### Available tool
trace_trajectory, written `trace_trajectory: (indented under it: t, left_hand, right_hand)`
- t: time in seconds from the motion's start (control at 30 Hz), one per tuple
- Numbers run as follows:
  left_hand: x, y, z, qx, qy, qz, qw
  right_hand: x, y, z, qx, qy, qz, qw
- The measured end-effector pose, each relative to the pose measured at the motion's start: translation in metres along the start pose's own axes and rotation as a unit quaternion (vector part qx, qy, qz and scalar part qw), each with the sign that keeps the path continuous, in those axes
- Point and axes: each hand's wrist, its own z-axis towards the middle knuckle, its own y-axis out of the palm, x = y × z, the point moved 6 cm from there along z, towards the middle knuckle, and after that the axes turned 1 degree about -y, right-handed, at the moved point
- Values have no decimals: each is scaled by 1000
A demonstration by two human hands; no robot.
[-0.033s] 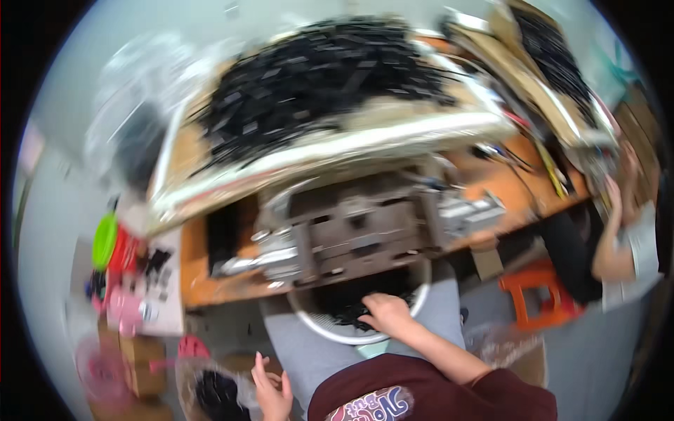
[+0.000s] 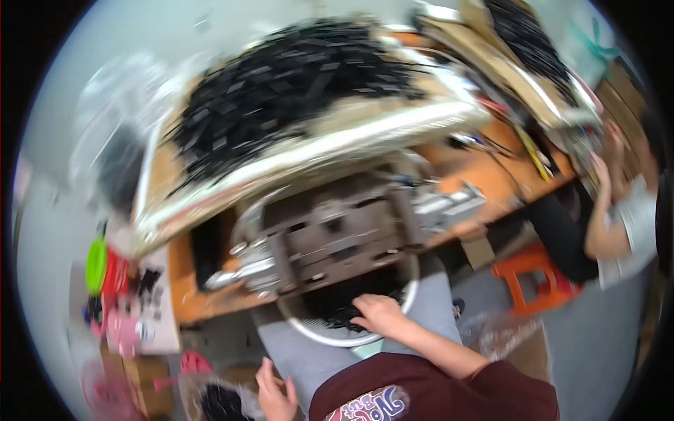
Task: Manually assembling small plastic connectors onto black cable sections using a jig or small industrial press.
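On my lap, over grey trousers, sits a round white basket (image 2: 319, 339) with small black pieces (image 2: 330, 312) inside. My right hand (image 2: 380, 313) reaches into its near right side. Its fingers are curled down and closed on some of the black pieces, and the fingertips are partly hidden. My left hand (image 2: 276, 393) hangs in the air at the lower left, its fingers apart and nothing in them. Beside it is a clear plastic bag (image 2: 193, 389) with black pieces (image 2: 223, 403). Just beyond the basket stands a brown metal fixture (image 2: 337, 242) at the table's edge.
A large white-edged tray (image 2: 316, 156) heaped with black strips (image 2: 281, 91) stands on the orange table (image 2: 189, 305). An open carton (image 2: 512, 67) of black strips is at the far right. Another person's arm (image 2: 605, 214) and an orange stool (image 2: 523, 281) are to the right.
The whole view has swung slightly, so the table and tray sit further left. My right hand stays in the basket. The left-hand fingers look a little less stretched.
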Motion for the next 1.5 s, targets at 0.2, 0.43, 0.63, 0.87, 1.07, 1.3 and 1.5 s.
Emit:
trace_trajectory:
  t: [0.2,0.43,0.63,0.87,1.07,1.3,1.5]
  left_hand:
    - [16,30,-8,-91,114,64,987]
    - [-146,22,-20,-205,-137,303,920]
    - [-123,-5,-13,-247,9,279,928]
    - [57,-8,53,-135,200,64,968]
    - [117,3,63,-78,368,-1,927]
    - [128,10,64,-79,398,-25,914]
    - [110,26,70,-117,362,-29,924]
  right_hand:
    - [35,6,-31,-49,105,30,993]
    - [30,25,-30,-151,75,94,981]
    - [23,25,-28,-163,66,100,979]
    - [4,22,-33,-173,38,125,976]
    - [-20,20,-31,-201,7,149,968]
    - [-29,20,-35,-131,-37,157,978]
    - [-9,55,-43,-127,41,2,991]
